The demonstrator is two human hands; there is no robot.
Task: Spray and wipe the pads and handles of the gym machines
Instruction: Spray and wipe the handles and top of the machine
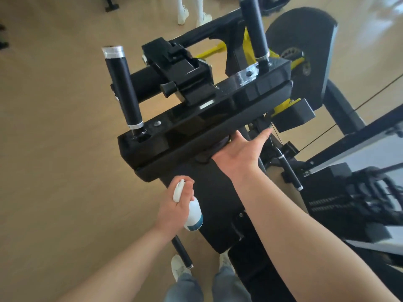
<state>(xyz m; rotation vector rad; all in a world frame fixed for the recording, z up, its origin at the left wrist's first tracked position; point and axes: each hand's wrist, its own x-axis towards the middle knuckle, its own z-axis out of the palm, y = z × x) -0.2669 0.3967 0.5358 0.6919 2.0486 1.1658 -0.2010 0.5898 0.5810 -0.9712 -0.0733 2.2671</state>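
Quick notes from my end: left hand (174,205) gripping spray bottle (194,211), just below pad (246,110) near-left corner. Right hand (239,153) against pad near edge, roughly mid-length. Frame (196,118) on top of pad; left handle (125,90) and right handle (255,27) upright at its ends. Weight stack (340,203) off right.

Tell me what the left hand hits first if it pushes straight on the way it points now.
The left hand, gripping the spray bottle, points at the near edge of the black arm pad, so it would probably meet that first; depth is unclear.
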